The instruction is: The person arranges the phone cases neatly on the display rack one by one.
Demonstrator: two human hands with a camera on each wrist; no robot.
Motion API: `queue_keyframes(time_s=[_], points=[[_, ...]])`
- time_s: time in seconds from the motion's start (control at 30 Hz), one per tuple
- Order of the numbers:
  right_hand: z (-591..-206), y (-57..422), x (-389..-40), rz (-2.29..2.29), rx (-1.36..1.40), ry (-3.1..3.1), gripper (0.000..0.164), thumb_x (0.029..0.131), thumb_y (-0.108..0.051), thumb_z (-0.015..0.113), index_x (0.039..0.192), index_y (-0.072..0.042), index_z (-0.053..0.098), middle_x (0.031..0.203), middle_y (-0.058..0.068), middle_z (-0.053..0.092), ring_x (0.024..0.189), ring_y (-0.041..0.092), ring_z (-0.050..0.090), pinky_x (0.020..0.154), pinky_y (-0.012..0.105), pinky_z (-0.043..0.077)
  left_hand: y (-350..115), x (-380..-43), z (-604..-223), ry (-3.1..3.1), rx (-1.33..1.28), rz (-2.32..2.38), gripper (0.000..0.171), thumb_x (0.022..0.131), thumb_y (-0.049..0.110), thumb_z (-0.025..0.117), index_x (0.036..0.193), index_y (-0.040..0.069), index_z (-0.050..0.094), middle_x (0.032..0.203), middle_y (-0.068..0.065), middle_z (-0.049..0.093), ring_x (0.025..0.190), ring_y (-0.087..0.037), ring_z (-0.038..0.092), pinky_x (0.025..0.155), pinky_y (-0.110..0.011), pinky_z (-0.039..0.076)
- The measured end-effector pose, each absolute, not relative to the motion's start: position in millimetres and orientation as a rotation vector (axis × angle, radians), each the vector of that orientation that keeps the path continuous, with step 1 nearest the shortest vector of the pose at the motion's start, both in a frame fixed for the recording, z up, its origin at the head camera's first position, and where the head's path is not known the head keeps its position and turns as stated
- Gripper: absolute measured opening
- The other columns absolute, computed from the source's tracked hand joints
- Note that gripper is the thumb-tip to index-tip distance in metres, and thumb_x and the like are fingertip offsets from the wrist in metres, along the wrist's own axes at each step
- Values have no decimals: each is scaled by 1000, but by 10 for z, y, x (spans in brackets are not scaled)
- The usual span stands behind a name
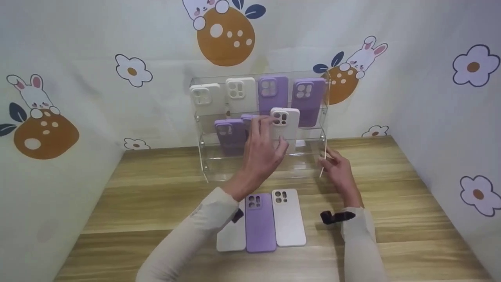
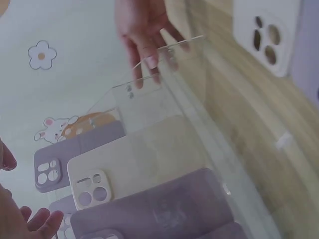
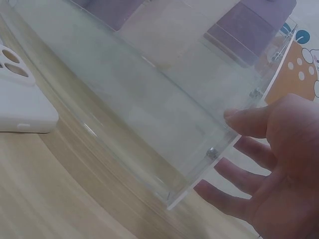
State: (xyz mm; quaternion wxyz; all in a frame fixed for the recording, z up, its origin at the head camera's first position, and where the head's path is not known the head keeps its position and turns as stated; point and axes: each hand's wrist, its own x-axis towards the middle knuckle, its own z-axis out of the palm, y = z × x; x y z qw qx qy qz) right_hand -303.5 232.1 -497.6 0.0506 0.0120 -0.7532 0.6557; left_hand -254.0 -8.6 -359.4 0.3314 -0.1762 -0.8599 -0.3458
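Note:
A clear acrylic display stand with tiers stands on the table and holds white and purple phone cases. My left hand is at a white phone case on a middle tier, fingers spread near its camera cutouts. In the left wrist view, the fingertips show apart from that white case. My right hand grips the stand's right side panel, thumb on the inner side and fingers along the outside. Left of the white case, two purple cases lean on the tier, one partly behind my left hand.
Two white cases and two purple cases fill the upper tier. On the table in front lie a white case, a purple case and another white one, partly under my left sleeve. A patterned cloth wall rises behind the stand.

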Motion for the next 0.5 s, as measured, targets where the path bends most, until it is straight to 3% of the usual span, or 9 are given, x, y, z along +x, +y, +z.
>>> queue_keyframes(time_s=[0.2,0.4,0.5], points=[[-4980,2321,-3015,1987,33,-2287,54,98,0,57,149,-5,43,150,23,47,132,41,54,98,37,55,-267,-2356,-3821,-2280,-475,-860,38,83,11,68,119,4,57,116,-12,53,107,-24,58,93,-36,55],[-4960,2329,-3003,1960,8,-2324,54,99,-4,58,150,-9,43,144,21,52,115,13,62,96,34,56,-452,-2238,-3958,-2336,-491,-838,34,85,11,67,118,3,59,116,-12,55,108,-25,58,92,-37,55],[-4951,2329,-2999,1949,11,-2330,55,98,-4,58,151,-9,42,143,22,52,112,8,61,94,32,57,-558,-2209,-4043,-2351,-477,-831,34,85,12,68,117,3,60,115,-12,56,107,-26,59,88,-37,56]])
